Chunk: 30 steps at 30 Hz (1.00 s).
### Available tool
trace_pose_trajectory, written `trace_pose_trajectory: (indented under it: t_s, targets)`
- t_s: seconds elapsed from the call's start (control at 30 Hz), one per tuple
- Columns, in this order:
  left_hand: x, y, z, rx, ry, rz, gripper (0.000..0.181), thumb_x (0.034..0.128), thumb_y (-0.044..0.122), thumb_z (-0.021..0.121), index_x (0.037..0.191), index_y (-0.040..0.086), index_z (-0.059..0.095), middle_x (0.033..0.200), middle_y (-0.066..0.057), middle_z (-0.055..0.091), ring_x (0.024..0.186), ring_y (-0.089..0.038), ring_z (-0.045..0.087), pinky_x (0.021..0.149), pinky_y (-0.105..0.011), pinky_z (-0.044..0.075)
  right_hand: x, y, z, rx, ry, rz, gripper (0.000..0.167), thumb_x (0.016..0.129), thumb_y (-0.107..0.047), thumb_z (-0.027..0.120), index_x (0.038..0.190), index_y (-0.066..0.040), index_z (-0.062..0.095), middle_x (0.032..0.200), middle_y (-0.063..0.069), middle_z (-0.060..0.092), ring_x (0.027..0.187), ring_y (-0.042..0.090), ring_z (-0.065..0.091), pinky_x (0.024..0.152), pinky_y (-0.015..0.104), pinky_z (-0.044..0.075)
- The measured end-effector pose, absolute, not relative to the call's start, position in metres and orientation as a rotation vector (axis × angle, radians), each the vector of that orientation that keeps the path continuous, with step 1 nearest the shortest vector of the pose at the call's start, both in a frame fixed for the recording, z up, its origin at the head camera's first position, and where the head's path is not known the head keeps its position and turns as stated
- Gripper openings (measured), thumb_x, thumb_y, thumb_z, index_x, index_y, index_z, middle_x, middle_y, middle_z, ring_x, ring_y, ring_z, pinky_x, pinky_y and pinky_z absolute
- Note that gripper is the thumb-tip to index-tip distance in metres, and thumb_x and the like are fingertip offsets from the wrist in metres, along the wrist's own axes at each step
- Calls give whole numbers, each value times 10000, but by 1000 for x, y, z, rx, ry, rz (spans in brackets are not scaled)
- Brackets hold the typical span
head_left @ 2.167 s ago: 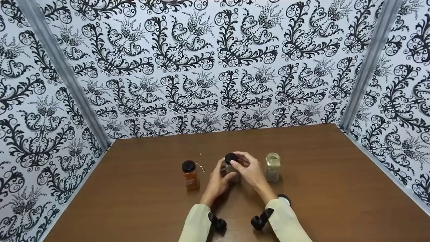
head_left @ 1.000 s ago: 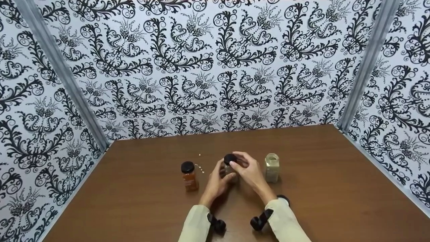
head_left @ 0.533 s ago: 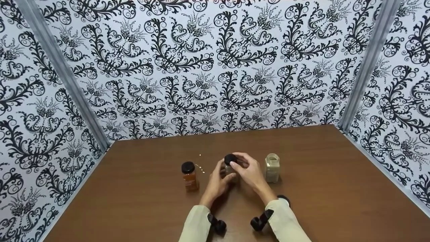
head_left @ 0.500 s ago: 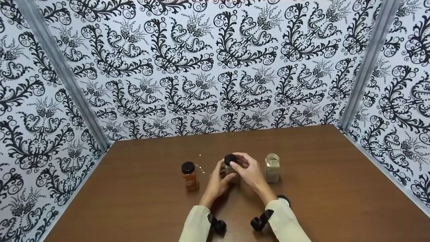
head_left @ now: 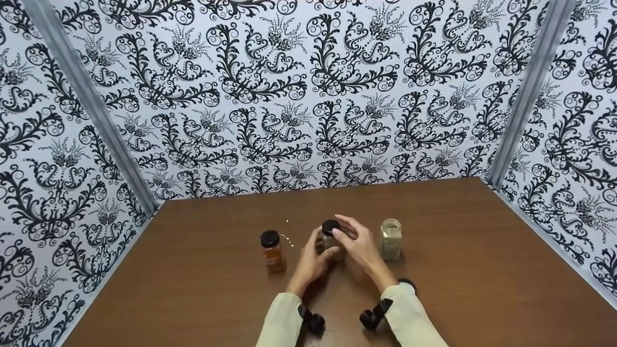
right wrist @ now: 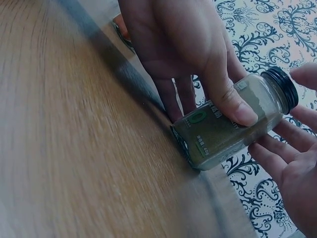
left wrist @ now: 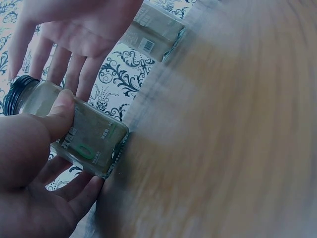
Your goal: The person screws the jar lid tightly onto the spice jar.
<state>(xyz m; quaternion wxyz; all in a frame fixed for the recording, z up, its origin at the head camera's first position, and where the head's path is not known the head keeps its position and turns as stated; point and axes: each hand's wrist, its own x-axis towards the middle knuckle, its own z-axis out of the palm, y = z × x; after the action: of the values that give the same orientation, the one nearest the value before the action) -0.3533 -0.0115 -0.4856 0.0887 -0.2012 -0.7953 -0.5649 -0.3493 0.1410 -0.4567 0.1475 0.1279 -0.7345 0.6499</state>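
Upright on the table, a glass jar with a black lid is gripped by the left hand. Both wrist views show the left thumb across the jar's side, with greenish-brown powder inside. Around the lid, the right hand has its fingers spread; in the right wrist view its thumb is beside the lid and its fingers extend along the far side. Whether the right fingertips touch the lid I cannot tell.
An orange-filled jar with a black lid stands left of the hands. Light bits lie beside it. At right stands an uncapped jar of pale powder. A round dark-edged lid is partly behind the right forearm. Patterned walls surround the table.
The right hand's fingers have loosened and lifted slightly away from the lid they were holding. The left hand and the jar stay in place.
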Motion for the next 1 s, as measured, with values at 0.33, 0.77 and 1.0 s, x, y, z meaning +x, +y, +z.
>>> trace_pose_trajectory:
  t_s: [0.33,0.77,1.0]
  targets:
    - [-353,-13,-487,-604,-2394,-1704,589,934,164,697,1451,62,435,1333,-272,590,1224,-461,600,1032,-547,501,-349,141,-455,381,-2102,1839,300,911,-67,711,1204,-15,677,1214,218,699,1167,346,666,1034,497,507]
    - [-355,-11,-488,-610,-2373,-1706,568,933,156,703,1431,46,453,1321,-250,603,1221,-442,603,1036,-536,502,-351,142,-458,336,-2124,1842,334,889,-83,744,1202,-10,653,1192,212,709,1150,338,673,1004,393,542]
    - [-354,-12,-487,-607,-2377,-1683,575,930,151,707,1432,42,450,1318,-258,604,1223,-460,595,1033,-546,501,-350,142,-456,371,-2132,1867,420,919,-98,710,1321,-19,618,1306,198,663,1217,338,639,1065,427,499]
